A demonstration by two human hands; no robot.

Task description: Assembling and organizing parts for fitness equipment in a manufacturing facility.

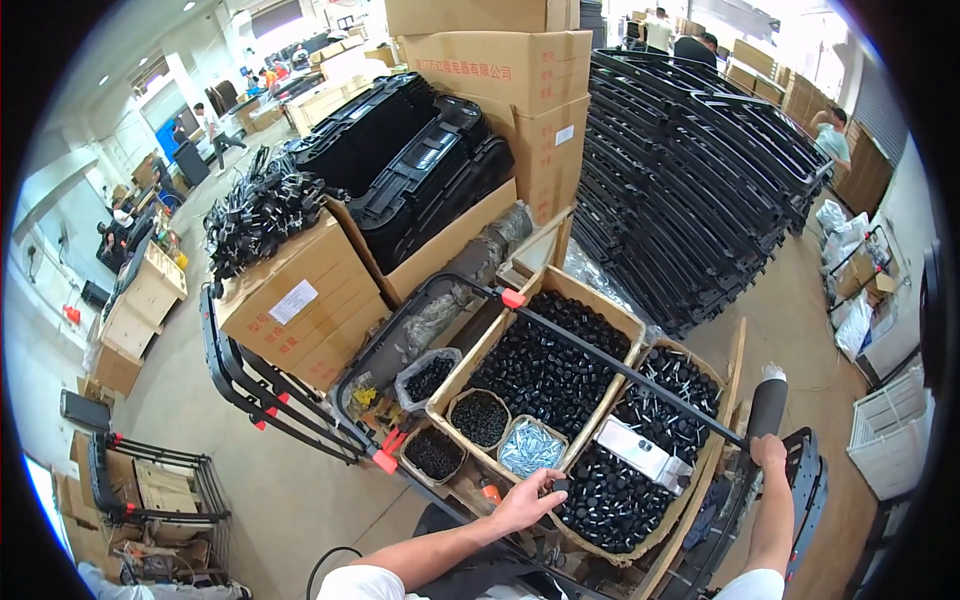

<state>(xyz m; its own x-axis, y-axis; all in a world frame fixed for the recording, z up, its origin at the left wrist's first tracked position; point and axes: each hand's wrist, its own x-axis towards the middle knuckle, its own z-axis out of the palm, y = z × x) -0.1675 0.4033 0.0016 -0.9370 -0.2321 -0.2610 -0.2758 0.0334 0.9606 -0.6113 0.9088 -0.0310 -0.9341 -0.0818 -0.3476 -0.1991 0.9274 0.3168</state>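
My left hand (525,503) is closed in a pinch on a small round black foot (560,486), over the near edge of a bin of black screw-in feet (610,505). On the right, my right hand (768,452) is wrapped round the end of a black tubular frame (640,378) with red corner pieces. That frame's bar slants across the bins. A light-coloured phone-like device (640,452) lies on the screw-in feet. Left of it stand a tub of silvery screws (532,449), a tub of small black parts (479,418) and a wooden tray of black caps (560,350).
A tall stack of black frames (690,180) leans at the back right. Cartons (290,300) with black plastic housings (430,170) and bundled cables (262,205) stand at the back left. A dark roll (768,405) rises beside my right hand. A white crate (892,430) sits far right.
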